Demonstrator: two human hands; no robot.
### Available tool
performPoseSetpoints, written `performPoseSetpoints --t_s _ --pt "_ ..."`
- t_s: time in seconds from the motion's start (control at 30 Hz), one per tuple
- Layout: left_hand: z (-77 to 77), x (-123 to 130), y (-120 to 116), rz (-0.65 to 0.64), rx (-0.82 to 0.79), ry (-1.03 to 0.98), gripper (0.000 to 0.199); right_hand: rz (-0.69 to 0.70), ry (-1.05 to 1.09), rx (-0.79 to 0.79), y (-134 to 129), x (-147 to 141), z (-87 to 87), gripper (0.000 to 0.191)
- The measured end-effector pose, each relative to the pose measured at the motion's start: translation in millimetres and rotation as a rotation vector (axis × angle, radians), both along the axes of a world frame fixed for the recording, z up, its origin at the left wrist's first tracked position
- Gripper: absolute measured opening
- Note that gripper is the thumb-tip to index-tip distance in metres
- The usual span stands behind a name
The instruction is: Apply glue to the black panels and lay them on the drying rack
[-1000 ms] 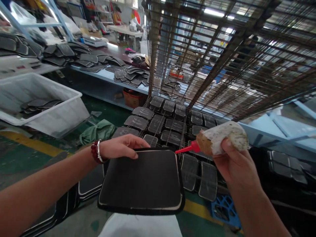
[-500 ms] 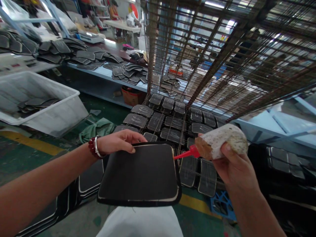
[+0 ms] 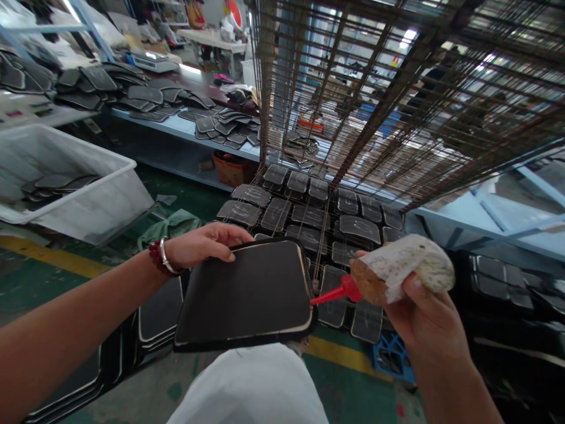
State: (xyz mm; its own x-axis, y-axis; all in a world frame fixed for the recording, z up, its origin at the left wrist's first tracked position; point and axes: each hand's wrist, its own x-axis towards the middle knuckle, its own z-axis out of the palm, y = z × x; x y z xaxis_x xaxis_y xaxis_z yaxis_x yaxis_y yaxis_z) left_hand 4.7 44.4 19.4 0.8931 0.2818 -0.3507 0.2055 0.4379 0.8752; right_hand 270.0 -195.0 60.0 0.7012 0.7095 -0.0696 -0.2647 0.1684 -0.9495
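Observation:
My left hand [image 3: 212,242] grips the upper left edge of a black rounded panel [image 3: 247,294], thumb on top and fingers beneath. A pale line runs along the panel's border. In my right hand [image 3: 419,306] is a whitish, stained bottle [image 3: 401,268] lying nearly level, with a red nozzle [image 3: 338,290] pointing left. The nozzle's tip meets the panel's right edge, near the lower right corner. More black panels [image 3: 161,309] are stacked under my left forearm.
A raised wire rack [image 3: 366,94] leans over rows of black panels [image 3: 313,217]. On the left stands a white bin [image 3: 97,206] holding panels. Behind it, a shelf table [image 3: 185,126] carries panel piles. A blue crate [image 3: 392,356] sits low at right; a person [image 3: 196,15] is far back.
The nozzle tip has moved down along the panel's right edge toward the lower corner. The panel has shifted slightly up and left and tilted, with my left hand still on it.

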Motion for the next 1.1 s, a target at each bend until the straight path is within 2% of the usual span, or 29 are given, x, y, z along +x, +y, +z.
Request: performPoseSetpoints --t_s 0.17,0.3,0.4,0.57,0.87,1.1 --pt "-3.9 -2.0 -1.7 0.076 -0.041 -0.006 0.04 -0.06 0.018 0.01 -4.4 -2.1 -3.5 0.053" --pt "-8.3 -2.6 -7.4 0.164 -0.125 -0.015 0.043 -0.183 0.033 0.032 -1.6 1.0 -11.6 0.052" --pt "-10.4 -1.6 -12.3 0.194 -0.168 -0.016 0.043 -0.265 0.046 0.073 2.8 3.7 -18.3 0.043" --pt "-11.3 1.6 -17.9 0.23 -0.202 -0.022 0.041 -0.327 0.017 0.126 7.2 3.2 -25.1 0.027" --pt "-15.7 4.4 -22.4 0.26 -0.217 -0.037 0.04 -0.366 0.078 0.055 6.6 -16.7 -27.4 0.035" --pt "-13.4 8.4 -25.1 0.317 -0.237 -0.013 0.043 -0.295 0.091 0.053 0.9 -32.1 -33.6 0.033"
